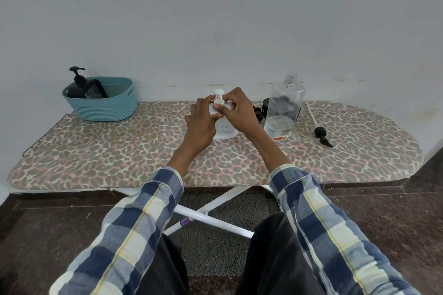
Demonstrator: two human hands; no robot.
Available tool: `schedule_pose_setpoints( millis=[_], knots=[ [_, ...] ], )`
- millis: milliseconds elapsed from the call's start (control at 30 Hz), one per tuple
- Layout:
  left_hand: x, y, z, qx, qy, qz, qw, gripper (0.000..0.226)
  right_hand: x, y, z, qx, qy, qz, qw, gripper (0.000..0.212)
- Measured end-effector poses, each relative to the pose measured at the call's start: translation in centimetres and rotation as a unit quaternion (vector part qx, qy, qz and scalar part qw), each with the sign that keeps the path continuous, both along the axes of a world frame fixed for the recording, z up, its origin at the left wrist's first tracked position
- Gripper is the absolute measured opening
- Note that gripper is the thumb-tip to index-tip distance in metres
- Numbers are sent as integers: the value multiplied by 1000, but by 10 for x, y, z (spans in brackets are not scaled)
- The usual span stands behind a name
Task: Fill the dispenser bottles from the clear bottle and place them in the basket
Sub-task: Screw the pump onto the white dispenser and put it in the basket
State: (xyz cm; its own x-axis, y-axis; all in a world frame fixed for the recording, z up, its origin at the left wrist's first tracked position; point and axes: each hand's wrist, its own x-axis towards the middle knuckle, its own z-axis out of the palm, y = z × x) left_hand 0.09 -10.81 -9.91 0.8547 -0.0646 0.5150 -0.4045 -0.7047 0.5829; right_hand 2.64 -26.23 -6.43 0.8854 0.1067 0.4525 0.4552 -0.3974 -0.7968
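No legible text, brand, number or sign found anywhere. Small red-orange mark seen at base of clear bottle [284,105], too small and blurred to be read. Other items unlabelled.

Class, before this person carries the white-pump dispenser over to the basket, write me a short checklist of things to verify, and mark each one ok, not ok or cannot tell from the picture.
1. Both hands on the bottle: left hand and right hand grip the white-pump dispenser: ok.
2. Pump screwed fully tight: cannot tell.
3. Dispenser holds liquid: cannot tell, hands cover it.
4. Room in the teal basket beside the black dispenser: ok.
5. Clear bottle upright, out of the path: ok.
6. All dispensers finished: not ok, the loose black pump lies on the ironing board.
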Motion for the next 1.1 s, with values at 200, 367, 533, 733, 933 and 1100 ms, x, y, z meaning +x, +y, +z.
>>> schedule_pose_setpoints(
  millis=[200, 367, 533, 733, 933, 1100],
  knots=[
    [0, 1, -1, 14, -8, -1, 1000, 64, -8, 1, 0, 9, 1, 3, 1000, 19],
    [-1, 1, -2, 9, -15, -1, 1000, 51, -21, -1, 3, 56, 26, 32, 998, 19],
    [0, 0, -1, 11, -3, 8, 1000, 50, -29, -6, 11, 92, 92, 53, 990, 34],
    [0, 0, 0, 0, -2, 7, 1000, 49, -34, -9, 16, 115, 119, 59, 984, 31],
    [1, 0, 0, 0, 0, 7, 1000, 47, -30, -9, 13, 118, 124, 55, 984, 31],
    [2, 2, -4, -1, -10, -6, 1000, 48, -21, -5, 9, 153, 127, 23, 980, 45]
  ],
)
